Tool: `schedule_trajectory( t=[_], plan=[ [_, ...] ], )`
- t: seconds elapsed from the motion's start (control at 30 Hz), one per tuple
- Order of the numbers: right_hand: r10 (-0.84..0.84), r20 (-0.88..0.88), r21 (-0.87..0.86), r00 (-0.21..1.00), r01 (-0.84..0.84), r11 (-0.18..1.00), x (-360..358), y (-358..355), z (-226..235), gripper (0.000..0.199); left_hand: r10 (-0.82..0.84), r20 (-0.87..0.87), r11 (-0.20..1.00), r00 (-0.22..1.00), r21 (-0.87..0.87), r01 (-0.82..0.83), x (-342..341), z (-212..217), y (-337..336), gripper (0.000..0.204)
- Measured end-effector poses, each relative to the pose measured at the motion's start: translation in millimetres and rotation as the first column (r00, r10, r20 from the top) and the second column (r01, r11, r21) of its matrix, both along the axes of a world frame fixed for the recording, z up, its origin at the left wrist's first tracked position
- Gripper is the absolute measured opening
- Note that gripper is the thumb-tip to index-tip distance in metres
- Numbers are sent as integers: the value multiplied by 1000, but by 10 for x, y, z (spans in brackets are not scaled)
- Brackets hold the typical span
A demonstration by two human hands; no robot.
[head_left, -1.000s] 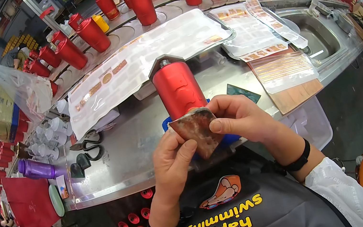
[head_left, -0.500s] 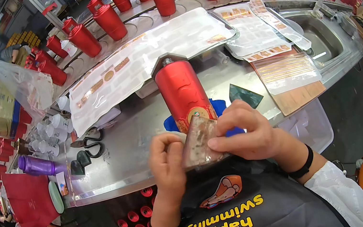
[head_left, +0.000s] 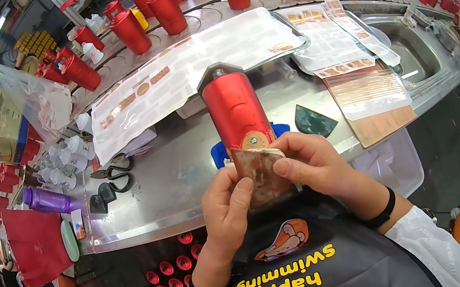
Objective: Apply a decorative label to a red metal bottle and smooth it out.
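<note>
A red bottle (head_left: 234,109) lies in a blue holder (head_left: 220,154), its neck end against a dark angled stop (head_left: 220,71). Near its closer end is a round gold decal (head_left: 254,140). Just in front, a brown-smeared flat piece, roughly trapezoid (head_left: 266,183), is held between both hands, its pale upper edge at the bottle's near end. My left hand (head_left: 224,209) is closed on its left side, thumb pressed on the face. My right hand (head_left: 320,165) pinches its upper right corner. Whether the piece's edge touches the bottle I cannot tell.
Decal sheets (head_left: 149,105) lie behind the bottle. A dark green scraper (head_left: 313,121) rests to the right, black-handled scissors (head_left: 120,181) and a purple bottle (head_left: 46,199) to the left. Beyond runs a conveyor (head_left: 207,15) with several red bottles. A sink (head_left: 409,44) is far right.
My right fingers have moved from the flat piece's face to its upper corner. The piece now faces me more squarely. Red bottles on the conveyor have shifted right.
</note>
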State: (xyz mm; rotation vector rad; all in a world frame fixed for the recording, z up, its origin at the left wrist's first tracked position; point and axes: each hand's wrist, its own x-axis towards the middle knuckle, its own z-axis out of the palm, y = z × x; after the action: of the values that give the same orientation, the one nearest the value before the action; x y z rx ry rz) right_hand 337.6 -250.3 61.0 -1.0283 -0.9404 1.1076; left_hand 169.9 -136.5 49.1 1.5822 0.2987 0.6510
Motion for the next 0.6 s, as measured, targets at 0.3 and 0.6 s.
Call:
schedule_trajectory(
  t=[0.3, 0.6],
  plan=[
    [-5, -63, -69, 998, 1, 998, 32, 24, -52, 21, -70, 65, 880, 995, -465, 92, 48, -16, -3, 23],
    [-6, -75, -62, 997, 2, 998, 26, 9, 1, 24, -63, 37, 919, 997, -388, 72, 52, -14, -19, 22]
  ],
)
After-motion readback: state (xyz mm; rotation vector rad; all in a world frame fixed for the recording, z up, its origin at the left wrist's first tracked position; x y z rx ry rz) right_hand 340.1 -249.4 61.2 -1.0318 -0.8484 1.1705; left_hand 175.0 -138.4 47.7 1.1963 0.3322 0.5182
